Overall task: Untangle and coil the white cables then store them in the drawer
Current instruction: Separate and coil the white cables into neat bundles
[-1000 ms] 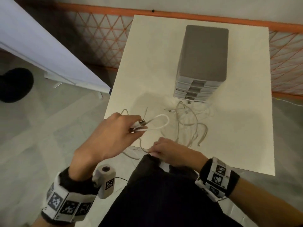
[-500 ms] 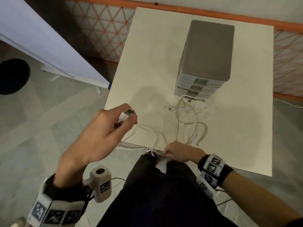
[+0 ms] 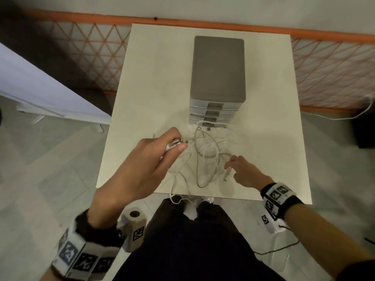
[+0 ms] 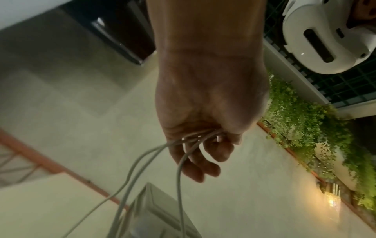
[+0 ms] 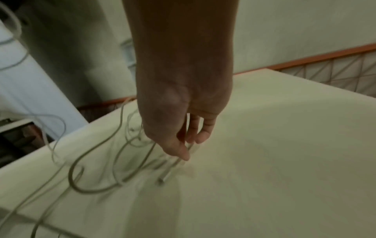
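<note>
Centre frame, my left hand [image 3: 150,159] grips gathered strands; my right hand [image 3: 242,169] reaches loose-fingered at the tangled thin white cables [image 3: 207,157]; grey plastic drawer unit [image 3: 218,78] looks shut, coiling barely begun.

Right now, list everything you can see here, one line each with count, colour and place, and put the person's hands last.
white cables: a tangled bunch, count unclear, white; on the table in front of the drawer unit, one strand hanging over the near edge
drawer unit: one, grey, stacked drawers all shut; far middle of the table
table: one, cream top; centre
mesh fence: one, orange; behind the table
board: one, pale; leaning at left on the floor
left hand: one; raised over the table, grips a cable plug and several strands
right hand: one; low over the table at the right of the tangle, fingers relaxed at a cable end
</note>
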Demonstrator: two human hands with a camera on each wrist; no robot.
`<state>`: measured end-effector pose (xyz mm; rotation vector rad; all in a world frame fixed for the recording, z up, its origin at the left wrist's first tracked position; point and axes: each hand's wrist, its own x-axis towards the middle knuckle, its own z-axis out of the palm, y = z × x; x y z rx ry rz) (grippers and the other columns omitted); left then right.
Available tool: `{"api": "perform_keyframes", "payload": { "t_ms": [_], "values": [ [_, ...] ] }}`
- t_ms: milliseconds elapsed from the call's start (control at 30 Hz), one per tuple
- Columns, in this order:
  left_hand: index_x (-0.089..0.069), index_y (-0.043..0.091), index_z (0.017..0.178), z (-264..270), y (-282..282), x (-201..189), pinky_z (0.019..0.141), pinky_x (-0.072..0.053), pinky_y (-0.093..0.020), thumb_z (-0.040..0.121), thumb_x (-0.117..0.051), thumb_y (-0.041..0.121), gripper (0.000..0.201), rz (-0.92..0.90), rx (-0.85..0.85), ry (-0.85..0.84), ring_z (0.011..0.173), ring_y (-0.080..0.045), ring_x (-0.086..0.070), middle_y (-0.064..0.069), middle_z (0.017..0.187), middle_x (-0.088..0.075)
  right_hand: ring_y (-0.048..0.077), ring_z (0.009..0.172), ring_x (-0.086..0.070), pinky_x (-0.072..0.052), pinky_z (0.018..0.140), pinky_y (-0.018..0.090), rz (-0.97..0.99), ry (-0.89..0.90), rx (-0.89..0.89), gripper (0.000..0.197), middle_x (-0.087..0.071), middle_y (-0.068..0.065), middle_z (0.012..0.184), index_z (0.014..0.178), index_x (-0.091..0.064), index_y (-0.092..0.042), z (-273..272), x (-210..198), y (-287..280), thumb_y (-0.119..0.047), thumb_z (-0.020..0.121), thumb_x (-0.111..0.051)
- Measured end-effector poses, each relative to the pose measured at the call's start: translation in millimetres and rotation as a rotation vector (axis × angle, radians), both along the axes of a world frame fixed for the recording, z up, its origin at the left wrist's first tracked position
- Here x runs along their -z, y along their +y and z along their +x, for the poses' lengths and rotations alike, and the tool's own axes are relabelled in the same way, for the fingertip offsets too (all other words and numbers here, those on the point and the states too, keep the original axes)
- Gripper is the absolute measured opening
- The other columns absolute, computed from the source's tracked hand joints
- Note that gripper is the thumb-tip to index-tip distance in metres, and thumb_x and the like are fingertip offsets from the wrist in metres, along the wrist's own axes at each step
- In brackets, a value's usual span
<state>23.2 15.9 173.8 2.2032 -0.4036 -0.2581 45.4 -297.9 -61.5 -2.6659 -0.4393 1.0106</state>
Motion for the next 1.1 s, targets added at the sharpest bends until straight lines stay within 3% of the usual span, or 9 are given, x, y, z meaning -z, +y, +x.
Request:
{"api": "perform_keyframes", "payload": {
  "t_ms": [133,267,333,433,567,667,767,933,1100],
  "values": [
    [-0.048,0.019,0.086,13,-28,15,0.048,-0.032,-0.028,0.104,-0.044,0.033,0.023,-0.192,-0.038,0.032,0.050,-0.021,-0.034,-0.011,0.059,-0.040,0.023,0.106,-0.046,-0.053,0.080,0.042,0.068,-0.082,-0.061,0.008,-0.050,0.003,0.115,0.095,-0.063,-0.013,-8,17,-2,-0.007,0.089,-0.065],
    [-0.044,0.026,0.082,27,-52,24,0.051,-0.034,-0.022,0.102,-0.051,0.024,0.021,-0.254,-0.098,0.062,0.050,-0.012,-0.025,-0.009,0.057,-0.030,0.021,0.101,-0.045,-0.046,0.086,0.034,0.186,-0.129,-0.007,0.002,-0.060,0.003,0.107,0.094,-0.061,-0.013,-6,6,-11,-0.015,0.096,-0.061],
    [-0.045,0.035,0.084,32,-59,28,0.053,-0.036,-0.034,0.103,-0.051,0.026,0.022,-0.292,-0.111,0.079,0.052,-0.011,-0.026,-0.002,0.060,-0.031,0.018,0.099,-0.051,-0.044,0.083,0.031,0.310,-0.147,0.141,0.003,-0.065,-0.002,0.100,0.095,-0.060,-0.020,-3,-19,-13,-0.020,0.098,-0.059],
    [-0.047,0.039,0.084,40,-73,31,0.053,-0.030,-0.030,0.102,-0.051,0.028,0.022,-0.374,-0.139,0.087,0.055,-0.009,-0.028,0.004,0.063,-0.034,0.009,0.092,-0.065,-0.047,0.077,0.025,0.590,-0.259,0.366,0.005,-0.071,-0.008,0.098,0.098,-0.061,-0.023,4,-75,-6,-0.018,0.098,-0.059],
    [-0.049,0.019,0.092,51,-96,30,0.061,-0.036,-0.021,0.096,-0.063,0.024,0.016,-0.503,-0.193,0.143,0.061,-0.002,-0.039,0.020,0.067,-0.045,0.008,0.081,-0.067,-0.049,0.073,0.021,0.857,-0.457,0.488,0.007,-0.070,-0.012,0.090,0.096,-0.064,-0.016,17,-150,21,-0.011,0.096,-0.061],
    [-0.049,0.019,0.091,57,-112,26,0.063,-0.047,-0.036,0.091,-0.067,0.037,0.025,-0.526,-0.234,0.117,0.068,-0.011,-0.046,0.011,0.074,-0.047,0.004,0.074,-0.066,-0.047,0.068,0.014,0.959,-0.525,0.489,0.015,-0.068,-0.022,0.079,0.097,-0.064,-0.024,27,-182,43,-0.010,0.096,-0.061],
    [-0.049,0.011,0.096,63,-121,23,0.073,-0.055,-0.052,0.093,-0.059,0.042,0.032,-0.533,-0.288,0.074,0.075,-0.027,-0.061,-0.014,0.081,-0.057,0.010,0.071,-0.065,-0.051,0.067,0.020,1.030,-0.560,0.529,0.012,-0.069,-0.011,0.080,0.095,-0.066,-0.020,36,-193,60,-0.009,0.096,-0.061],
    [-0.047,0.014,0.089,71,-120,25,0.053,-0.038,-0.017,0.105,-0.046,0.026,0.020,-0.570,-0.349,0.054,0.052,-0.001,-0.047,0.010,0.065,-0.048,0.021,0.074,-0.069,-0.055,0.068,0.028,1.140,-0.576,0.590,0.004,-0.072,0.008,0.081,0.092,-0.063,-0.007,44,-198,72,-0.010,0.094,-0.064],
    [-0.046,0.016,0.090,73,-114,17,0.051,-0.037,-0.012,0.107,-0.039,0.026,0.021,-0.672,-0.425,0.014,0.052,0.001,-0.047,0.009,0.071,-0.049,0.018,0.062,-0.060,-0.046,0.058,0.027,1.070,-0.570,0.504,0.010,-0.064,0.003,0.071,0.089,-0.059,-0.009,50,-196,80,-0.015,0.096,-0.063]
  ]
}}
